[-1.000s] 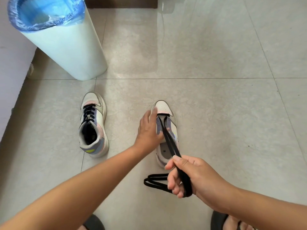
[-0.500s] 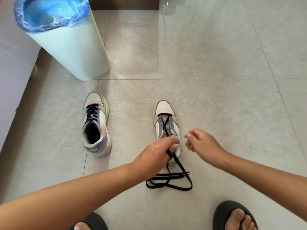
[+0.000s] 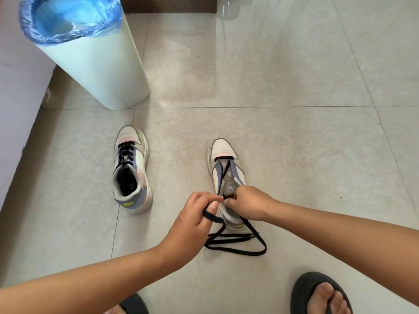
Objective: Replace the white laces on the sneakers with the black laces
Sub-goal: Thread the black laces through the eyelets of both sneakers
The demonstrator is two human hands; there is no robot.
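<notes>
On the pale tiled floor (image 3: pixel 294 155), near its middle, a white, lilac and pink sneaker (image 3: pixel 223 159) stands toe away, a flat black lace (image 3: pixel 235 243) threaded through its lowest eyelets. Its slack lies looped on the tiles just behind the heel. Above that heel the left hand (image 3: pixel 192 220) grips one strand, and the right hand (image 3: pixel 247 202) seems to pinch the other. Well apart to the left stands the matching sneaker already laced black (image 3: pixel 131 168), near a pale bin with a blue liner (image 3: pixel 90 57).
</notes>
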